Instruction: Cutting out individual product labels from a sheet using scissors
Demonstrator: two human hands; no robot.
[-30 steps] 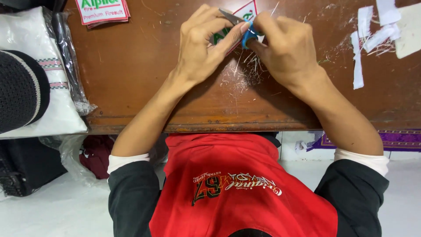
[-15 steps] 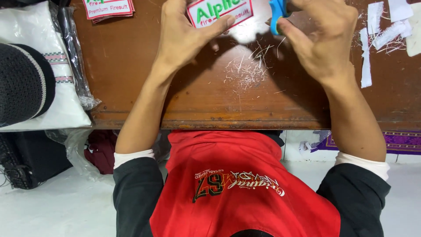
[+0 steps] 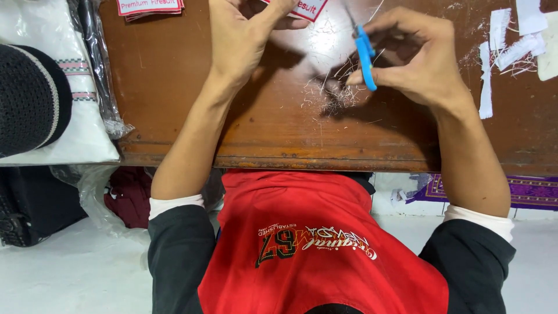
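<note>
We hold the small blue-handled scissors (image 3: 365, 55) in our right hand (image 3: 415, 61), fingers curled tight around the handle, the blades pointing up toward the far edge of the brown wooden table (image 3: 279, 139); half a second ago that hand was pressed close against the patch, and now it has drawn apart to the right. Our left hand (image 3: 241, 40) pinches the white embroidered patch with a red border (image 3: 305, 8) between thumb and fingers at the top edge of view, so only its lower corner shows, where earlier most of the patch was visible. Between the hands lies a scatter of fine white thread clippings (image 3: 331, 96). White fabric strips (image 3: 500, 46) lie to the right, a stack of similar red-bordered patches (image 3: 150, 7) at upper left, beside a folded white cloth in clear plastic (image 3: 64, 75)
</note>
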